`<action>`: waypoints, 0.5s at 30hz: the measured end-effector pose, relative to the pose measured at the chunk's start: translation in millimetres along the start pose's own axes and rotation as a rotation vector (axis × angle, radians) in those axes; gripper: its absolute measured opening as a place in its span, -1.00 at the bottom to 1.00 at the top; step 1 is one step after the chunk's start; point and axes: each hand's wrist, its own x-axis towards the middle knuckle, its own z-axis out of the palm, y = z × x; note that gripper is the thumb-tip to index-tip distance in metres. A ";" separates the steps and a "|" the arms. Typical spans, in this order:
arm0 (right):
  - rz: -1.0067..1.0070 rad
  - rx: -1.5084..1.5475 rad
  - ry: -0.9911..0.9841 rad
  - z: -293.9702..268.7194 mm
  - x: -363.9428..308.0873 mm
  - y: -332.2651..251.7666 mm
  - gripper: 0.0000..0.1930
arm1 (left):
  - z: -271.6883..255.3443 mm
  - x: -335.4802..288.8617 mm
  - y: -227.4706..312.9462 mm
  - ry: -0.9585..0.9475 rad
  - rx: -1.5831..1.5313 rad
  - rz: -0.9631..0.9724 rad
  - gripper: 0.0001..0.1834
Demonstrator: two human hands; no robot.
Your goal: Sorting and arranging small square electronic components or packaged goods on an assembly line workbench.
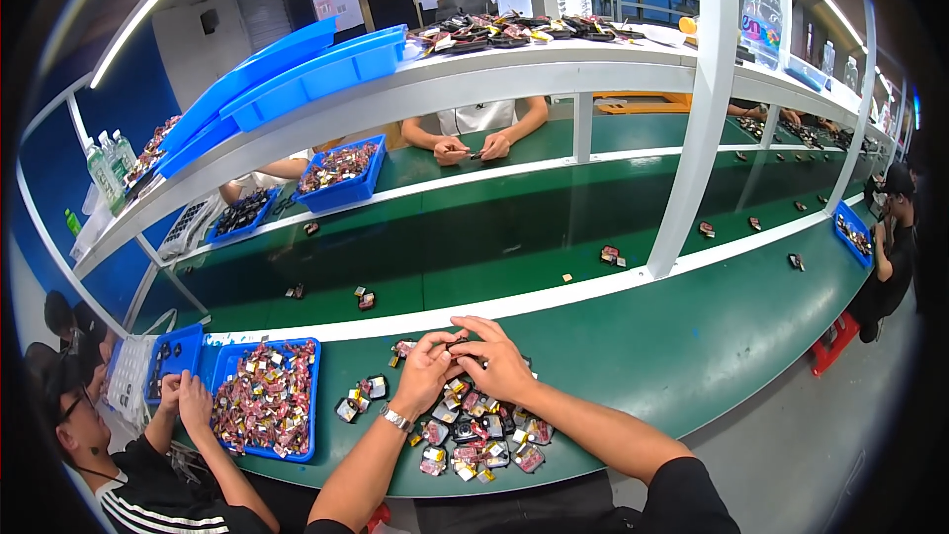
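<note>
We pinch one dark part [458, 344] between left hand [425, 373] and right hand [501, 368], likely for steadiness. Parts pile [478, 427] sits at six o'clock, probably for reach.

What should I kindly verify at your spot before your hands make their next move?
1. Both hands in view: ok; the left hand and right hand meet above the near bench.
2. Part in hand: ok; something small and dark shows between them.
3. Part's condition: cannot tell; the hands hide most of it.
4. Pile in order: not ok; its pieces lie jumbled and overlapping.
5. Tray within its own space: ok; it sits left of the pile, apart from it.
6. Co-worker's hands out of the way: ok; they are left of the tray.
</note>
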 end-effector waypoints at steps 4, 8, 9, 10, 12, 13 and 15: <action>-0.003 -0.010 -0.029 -1.7 -2.5 0.4 -0.76 | -1.1 0.4 -1.0 0.012 0.015 0.017 -0.76; -0.068 -0.090 0.027 -3.7 -1.3 -12.1 -0.78 | -1.0 0.4 -0.4 0.014 -0.010 0.026 -0.74; -0.066 -0.108 0.054 -2.2 -1.0 -10.2 -0.80 | -0.8 0.5 -0.2 0.001 -0.024 0.022 -0.73; -0.064 -0.125 0.080 -1.3 0.1 -9.0 -0.82 | -1.1 1.5 0.3 -0.012 -0.038 0.019 -0.73; -0.109 -0.180 0.118 -0.3 2.7 -12.7 -0.86 | 1.2 1.0 1.6 0.001 -0.024 0.011 -0.73; -0.107 -0.208 0.137 1.4 3.6 -11.5 -0.87 | 1.9 0.6 1.9 0.015 -0.012 0.000 -0.73; -0.106 -0.237 0.147 1.1 3.3 -10.5 -0.87 | 5.8 1.0 3.3 0.019 -0.009 -0.004 -0.73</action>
